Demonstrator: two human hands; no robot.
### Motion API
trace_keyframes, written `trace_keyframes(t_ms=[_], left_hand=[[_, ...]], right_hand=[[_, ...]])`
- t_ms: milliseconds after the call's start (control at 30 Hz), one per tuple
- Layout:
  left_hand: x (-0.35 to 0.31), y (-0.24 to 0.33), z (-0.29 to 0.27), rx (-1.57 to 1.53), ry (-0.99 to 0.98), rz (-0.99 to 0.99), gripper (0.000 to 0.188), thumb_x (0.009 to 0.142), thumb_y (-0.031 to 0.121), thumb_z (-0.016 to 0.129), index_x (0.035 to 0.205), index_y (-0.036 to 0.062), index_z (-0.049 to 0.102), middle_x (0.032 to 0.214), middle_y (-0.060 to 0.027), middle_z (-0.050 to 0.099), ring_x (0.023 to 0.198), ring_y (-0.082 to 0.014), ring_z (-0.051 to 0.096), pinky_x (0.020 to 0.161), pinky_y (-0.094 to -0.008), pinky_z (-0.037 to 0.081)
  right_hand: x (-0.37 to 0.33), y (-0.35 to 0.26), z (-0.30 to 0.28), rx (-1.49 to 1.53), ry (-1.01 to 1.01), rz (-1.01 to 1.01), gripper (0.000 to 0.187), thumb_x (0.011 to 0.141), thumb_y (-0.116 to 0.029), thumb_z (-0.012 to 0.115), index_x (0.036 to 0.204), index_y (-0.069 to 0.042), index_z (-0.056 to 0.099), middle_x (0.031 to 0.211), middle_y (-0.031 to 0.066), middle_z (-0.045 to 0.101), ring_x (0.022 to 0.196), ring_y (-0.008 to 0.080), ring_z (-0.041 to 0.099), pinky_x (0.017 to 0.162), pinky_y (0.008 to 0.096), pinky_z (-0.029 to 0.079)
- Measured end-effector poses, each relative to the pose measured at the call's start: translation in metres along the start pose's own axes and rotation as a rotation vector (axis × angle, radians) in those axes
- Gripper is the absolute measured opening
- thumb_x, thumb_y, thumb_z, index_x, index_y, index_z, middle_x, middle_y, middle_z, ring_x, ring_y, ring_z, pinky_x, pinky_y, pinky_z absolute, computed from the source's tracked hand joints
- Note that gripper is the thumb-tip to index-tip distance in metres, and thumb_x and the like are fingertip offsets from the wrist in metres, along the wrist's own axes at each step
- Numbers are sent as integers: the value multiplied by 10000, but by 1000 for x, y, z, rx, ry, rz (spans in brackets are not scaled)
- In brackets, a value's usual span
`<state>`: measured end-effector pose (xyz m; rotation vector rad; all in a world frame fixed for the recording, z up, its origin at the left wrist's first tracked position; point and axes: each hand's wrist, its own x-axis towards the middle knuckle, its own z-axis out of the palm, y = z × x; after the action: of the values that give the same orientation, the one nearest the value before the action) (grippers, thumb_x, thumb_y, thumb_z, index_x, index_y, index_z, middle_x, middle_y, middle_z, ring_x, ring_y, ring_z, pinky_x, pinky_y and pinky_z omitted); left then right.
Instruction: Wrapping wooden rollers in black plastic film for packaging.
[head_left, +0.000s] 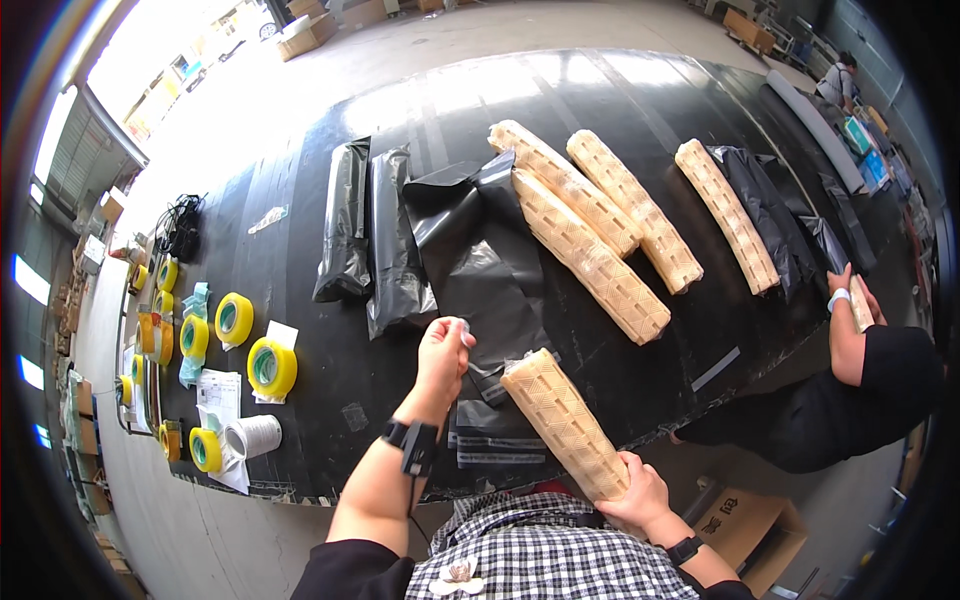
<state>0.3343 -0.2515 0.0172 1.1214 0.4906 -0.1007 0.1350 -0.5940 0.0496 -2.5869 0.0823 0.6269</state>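
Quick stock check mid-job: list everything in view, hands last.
Table: one, black, centre
Beige rolls: four, beige, on table
Held roll: one, beige, near table edge
Wrapped packages: two, black, centre-left
Plastic bags: several, black, mid-table and right
Tape rolls: at least eight, yellow, left
White roll: one, white, near left
Papers: several, white, left
Cables: bundle, black, far left
Cardboard box: one, brown, lower right; more behind
Co-worker: one, black clothes, right
Left hand: one, black wristband, over bags
Right hand: one, black wristband, gripping held roll
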Motion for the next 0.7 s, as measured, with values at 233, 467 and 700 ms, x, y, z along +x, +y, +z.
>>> trace_keyframes(t_ms=[233, 467, 700], left_hand=[[-149, 30, -165, 1088, -902, -871, 311, 988, 408, 620, 1016, 131, 760, 848, 0, 718, 751, -122, 641, 647, -315, 515], [-185, 36, -158, 1407, -1062, -370, 326, 917, 350, 674, 1083, 75, 729, 1085, -145, 714, 988, -331, 681, 852, -426, 543], [-31, -17, -1, 1319, -263, 794, 208, 828, 103, 714, 1025, 64, 659, 990, -120, 619, 984, -332, 617, 861, -406, 526]], right_hand=[[-2, 5, 2, 48, -18, 8, 935, 563, -458, 881, 1345, -137, 481, 1108, 152, 686, 1018, 356, 657, 894, 454, 542], [-2, 14, 3, 210, -60, 34, 1007, 569, -416, 902, 1387, -91, 412, 1208, 198, 657, 1118, 371, 652, 955, 434, 530], [3, 8, 1, 161, -74, -1, 1021, 572, -424, 897, 1401, -91, 402, 1252, 191, 641, 1141, 361, 646, 971, 418, 525]])
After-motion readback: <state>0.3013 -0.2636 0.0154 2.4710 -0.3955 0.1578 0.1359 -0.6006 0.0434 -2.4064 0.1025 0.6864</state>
